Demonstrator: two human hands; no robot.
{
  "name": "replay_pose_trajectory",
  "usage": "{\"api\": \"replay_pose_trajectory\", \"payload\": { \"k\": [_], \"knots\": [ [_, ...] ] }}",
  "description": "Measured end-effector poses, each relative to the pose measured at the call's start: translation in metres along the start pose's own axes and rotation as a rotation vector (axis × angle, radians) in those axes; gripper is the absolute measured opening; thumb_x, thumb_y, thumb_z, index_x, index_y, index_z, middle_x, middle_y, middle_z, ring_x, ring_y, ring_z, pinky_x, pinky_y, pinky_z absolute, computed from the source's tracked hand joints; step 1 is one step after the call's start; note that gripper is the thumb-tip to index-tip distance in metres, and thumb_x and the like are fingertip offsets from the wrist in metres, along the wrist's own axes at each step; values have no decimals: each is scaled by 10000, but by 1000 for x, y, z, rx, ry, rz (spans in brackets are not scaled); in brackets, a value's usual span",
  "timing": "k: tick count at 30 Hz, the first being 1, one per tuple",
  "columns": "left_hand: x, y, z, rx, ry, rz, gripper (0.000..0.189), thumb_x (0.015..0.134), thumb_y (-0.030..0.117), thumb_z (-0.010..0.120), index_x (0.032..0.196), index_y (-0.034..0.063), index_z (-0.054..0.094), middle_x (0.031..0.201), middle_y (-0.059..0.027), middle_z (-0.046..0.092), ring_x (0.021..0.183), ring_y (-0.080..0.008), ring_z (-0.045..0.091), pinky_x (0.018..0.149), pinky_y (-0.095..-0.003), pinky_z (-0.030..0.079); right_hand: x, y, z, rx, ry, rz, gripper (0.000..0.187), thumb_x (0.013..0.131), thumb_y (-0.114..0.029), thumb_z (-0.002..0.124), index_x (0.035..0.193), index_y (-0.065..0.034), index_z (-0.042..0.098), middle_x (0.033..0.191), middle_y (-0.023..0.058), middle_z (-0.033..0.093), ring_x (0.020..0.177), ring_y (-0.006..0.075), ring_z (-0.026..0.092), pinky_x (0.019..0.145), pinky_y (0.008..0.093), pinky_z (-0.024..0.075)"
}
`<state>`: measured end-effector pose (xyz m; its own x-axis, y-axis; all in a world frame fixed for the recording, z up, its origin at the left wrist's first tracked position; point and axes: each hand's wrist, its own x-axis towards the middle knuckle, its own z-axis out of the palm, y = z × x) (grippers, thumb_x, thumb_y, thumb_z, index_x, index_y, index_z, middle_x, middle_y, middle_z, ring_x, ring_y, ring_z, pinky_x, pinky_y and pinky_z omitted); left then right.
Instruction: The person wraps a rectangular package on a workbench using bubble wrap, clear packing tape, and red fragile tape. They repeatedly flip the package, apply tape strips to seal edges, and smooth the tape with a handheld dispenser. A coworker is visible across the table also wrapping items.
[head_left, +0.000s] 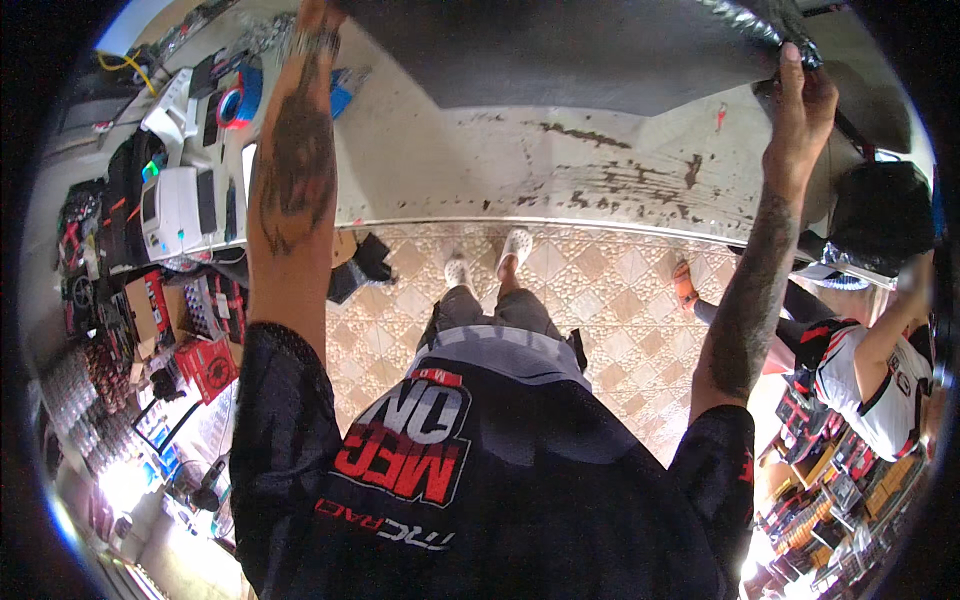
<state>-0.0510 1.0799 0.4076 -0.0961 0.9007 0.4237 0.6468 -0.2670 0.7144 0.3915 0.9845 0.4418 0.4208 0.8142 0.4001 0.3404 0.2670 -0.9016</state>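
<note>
A large black plastic sheet (555, 56) spans the top of the view over a worn white tabletop (465, 165). My right hand (806, 101) is closed on its right edge, thumb on top, beside a crumpled, shiny fold. My left hand (321, 19) is at the top rim beside the sheet's left edge, blurred and partly cut off; its grip cannot be made out. A small red item (721, 116) lies on the table near my right hand. Left of my left forearm is a roll of blue tape (231, 106).
A white label printer (171, 212) stands on the table at left, with cartons (142, 311) below. A black plastic-wrapped bundle (881, 214) sits at the right end. Near it is another person in a white shirt (874, 382), one arm raised, beside shelves of boxed goods.
</note>
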Motion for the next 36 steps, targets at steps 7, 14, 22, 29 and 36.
{"api": "replay_pose_trajectory", "payload": {
  "k": [7, 14, 22, 29, 36],
  "knots": [
    [-116, 2, -50, -198, 201, 17, 272, 1015, 255, 497, 1066, 10, 605, 888, -74, 628, 782, -211, 584, 710, -318, 456, -125, -11, -27, -390, 40, -123, 602, 1009, -329, 559, 1471, 22, 395, 1516, 186, 407, 1376, 270, 423, 1143, 386, 326],
    [-436, -255, 44, -66, -965, -850, 290, 955, 244, 664, 1119, 5, 659, 1083, -88, 704, 961, -173, 681, 751, -305, 531, -490, 34, -48, -646, 95, 1103, 374, 977, -83, 598, 1336, 17, 560, 1379, 194, 573, 1302, 269, 523, 1098, 395, 392],
    [-494, -475, 189, -447, -458, -1552, 361, 938, 239, 660, 1220, 18, 611, 1145, -88, 686, 1005, -179, 671, 778, -308, 526, -621, 27, 37, -429, -333, 1257, 418, 954, -206, 638, 1343, -69, 571, 1349, 158, 596, 1236, 323, 573, 981, 426, 478],
    [-502, -391, 157, -598, -551, -1250, 368, 919, 164, 656, 1241, -5, 599, 1169, -92, 676, 1032, -197, 667, 863, -333, 532, -653, 82, 72, -162, -97, 1370, 428, 980, -231, 610, 1344, -13, 555, 1341, 182, 597, 1209, 285, 592, 970, 404, 487],
    [-467, -234, 62, -1107, -592, -1361, 396, 886, 122, 683, 1249, -9, 592, 1179, -91, 673, 1034, -221, 669, 939, -356, 552, -679, 133, 169, 921, 121, 1915, 985, 860, -811, 442, 1482, -50, 380, 1462, 155, 468, 1352, 331, 441, 1027, 632, 379]
  ]
}}
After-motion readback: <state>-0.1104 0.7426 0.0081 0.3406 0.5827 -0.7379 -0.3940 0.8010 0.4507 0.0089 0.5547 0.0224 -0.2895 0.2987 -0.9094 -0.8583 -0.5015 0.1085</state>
